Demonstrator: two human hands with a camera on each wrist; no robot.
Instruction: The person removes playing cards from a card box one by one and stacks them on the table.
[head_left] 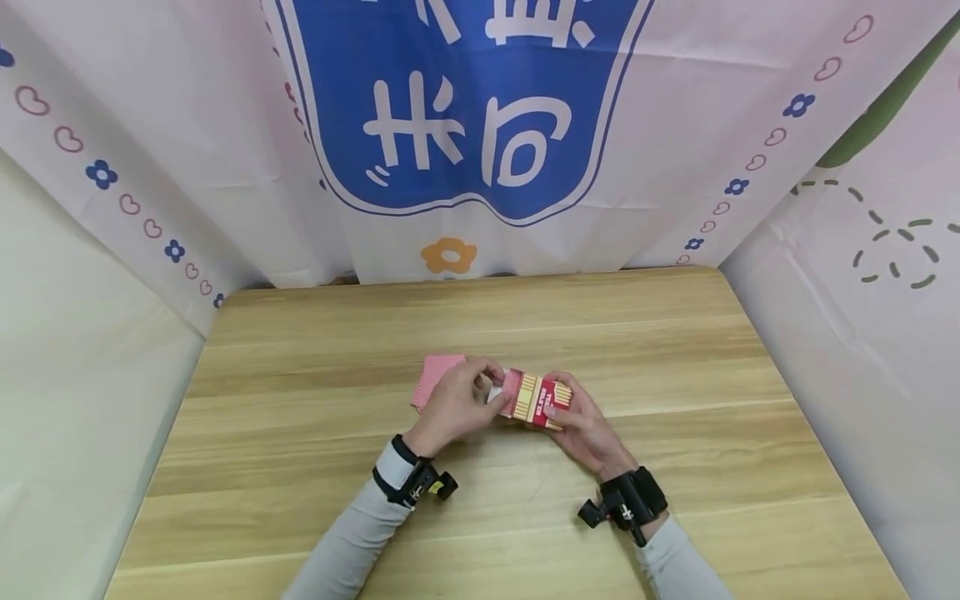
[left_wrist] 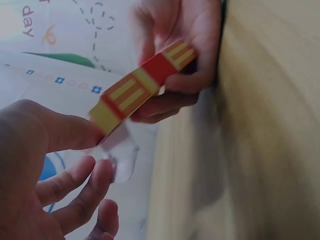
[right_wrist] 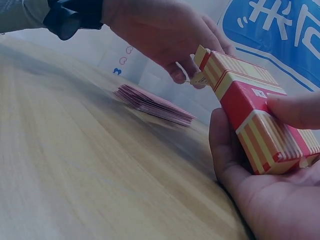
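Note:
My right hand (head_left: 588, 429) grips a red and yellow striped card box (head_left: 542, 402), with the thumb lying across its red band. The box is held tilted above the table, its flap end toward my left hand (head_left: 453, 400). There the left thumb and fingertips pinch the end of the box by its pale flap (left_wrist: 122, 155), which hangs out in the left wrist view. A stack of pink-backed playing cards (right_wrist: 155, 105) lies on the table, just beyond the left hand in the head view (head_left: 437, 375). The inside of the box is hidden.
The wood-grain table (head_left: 300, 467) extends around both hands. A white printed curtain (head_left: 225, 150) with a blue emblem (head_left: 465, 108) hangs behind its far edge, and pale cloth walls stand at both sides. Each wrist wears a strapped camera.

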